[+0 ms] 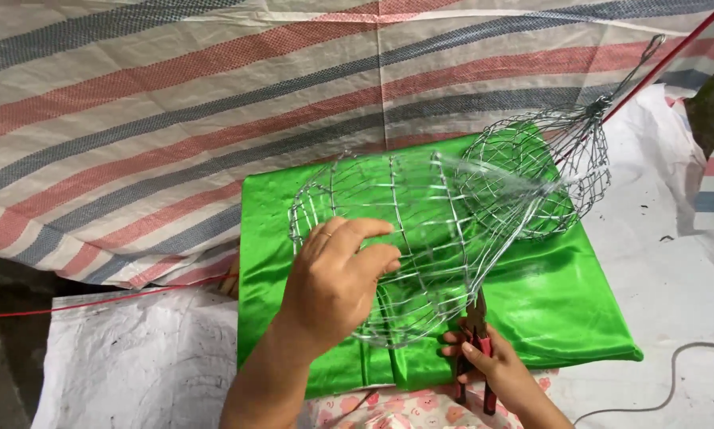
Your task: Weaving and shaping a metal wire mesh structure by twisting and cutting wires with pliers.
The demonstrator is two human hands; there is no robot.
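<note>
My left hand (337, 278) grips the near side of a round wire basket (404, 230) made of shiny metal wire, holding it above a bright green satin cloth (579, 302). My right hand (496, 365) holds red-handled pliers (474, 338), their jaws at the basket's lower right edge. A second, smaller wire basket (543, 171) with a twisted wire handle lies behind, on the cloth's far right corner.
A striped red, blue and white tarp (174, 103) hangs behind. White woven sacking (134, 357) covers the ground. A red cord (667, 59) runs diagonally at upper right, a grey cable (675, 373) lies at lower right, and pink patterned fabric (404, 409) is below.
</note>
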